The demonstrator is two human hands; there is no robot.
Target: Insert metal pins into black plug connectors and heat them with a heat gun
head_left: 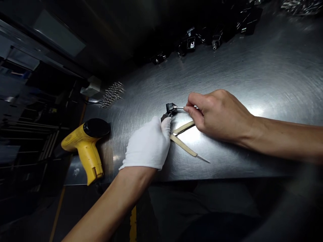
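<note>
A small black part (170, 108) with a metal fitting is held by my left hand (150, 143), which wears a white glove and has its fingers closed around the part's lower end. My bare right hand (217, 114) pinches a thin metal rod (180, 107), whose left end meets the fitting on the black part. Below the hands, a tool with cream-coloured handles (185, 146) lies spread on the metal table; my left thumb and right hand are close to it, and part of it is hidden.
A yellow heat gun (88, 148) rests at the table's left end. Small metal pins (112, 94) lie in rows behind it. Several black parts (191, 43) stand along the back of the metal table (277, 77), with more metal pieces (301, 6) at the far right corner.
</note>
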